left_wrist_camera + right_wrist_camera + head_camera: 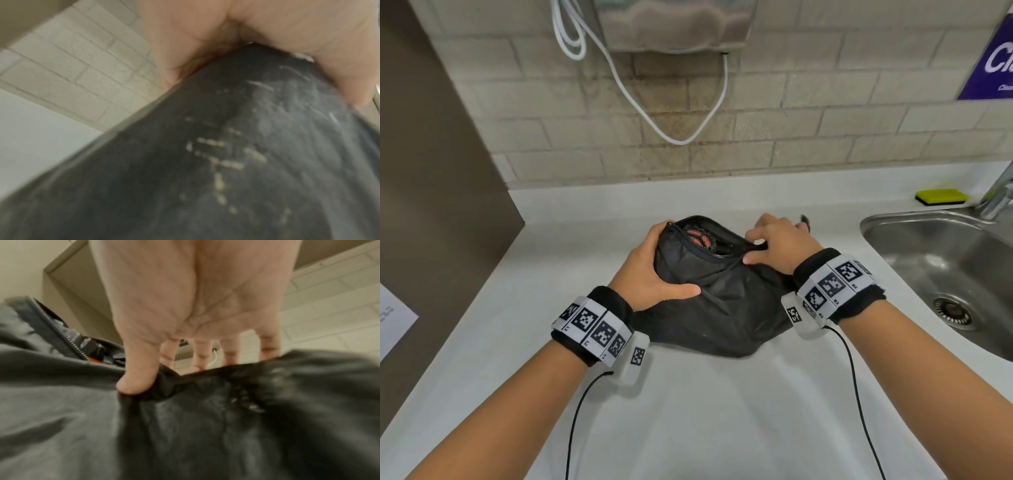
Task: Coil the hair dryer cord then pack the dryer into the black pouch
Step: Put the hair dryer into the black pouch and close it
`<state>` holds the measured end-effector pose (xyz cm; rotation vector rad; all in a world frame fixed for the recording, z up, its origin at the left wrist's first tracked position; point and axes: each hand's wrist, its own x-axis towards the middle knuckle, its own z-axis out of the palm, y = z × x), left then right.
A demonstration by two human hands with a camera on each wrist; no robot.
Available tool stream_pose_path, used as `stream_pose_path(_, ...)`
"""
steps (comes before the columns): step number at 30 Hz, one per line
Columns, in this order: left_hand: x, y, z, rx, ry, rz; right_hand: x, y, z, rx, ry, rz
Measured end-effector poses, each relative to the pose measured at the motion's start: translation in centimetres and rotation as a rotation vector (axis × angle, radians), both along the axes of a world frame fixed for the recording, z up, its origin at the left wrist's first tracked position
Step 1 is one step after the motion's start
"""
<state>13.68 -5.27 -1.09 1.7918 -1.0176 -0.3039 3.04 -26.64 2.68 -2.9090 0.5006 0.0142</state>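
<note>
Pouch on the tabletop gapes unzipped, dryer inside. Left hand grips its side; right hand fingers pinch the rim. Sink and sponge lie right.

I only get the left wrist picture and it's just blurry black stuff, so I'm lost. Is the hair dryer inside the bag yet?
Observer: Yes. In the head view the dryer's red grille shows inside the black pouch, through its open mouth.
Child: What's the other hand doing?
Observer: The right hand pinches the pouch's edge at the right end of the opening.
Child: Is it zipped?
Observer: No. The right wrist view shows the zipper teeth parted, with dark parts of the dryer behind them.
</note>
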Motion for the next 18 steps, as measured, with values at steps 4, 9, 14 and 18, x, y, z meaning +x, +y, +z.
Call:
stream_pose_path(4,0.0,-0.1,0.5,-0.190,0.042,0.064,-0.5,0.3,0.8,0.076,-0.227,0.108)
stream_pose_path(9,1.1,-0.2,2.0,-0.311,-0.025,0.168,-0.5,0.4,0.8,0.222,-0.325,0.122)
stream_pose_path(14,1.8,0.0,1.9,-0.308,-0.108,0.268,-0.5,0.7,0.2,0.109,-0.237,0.158)
stream_pose_path(18,1.4,-0.2,2.0,-0.293,-0.129,0.289,-0.4,1.6,0.4,0.022,-0.230,0.214)
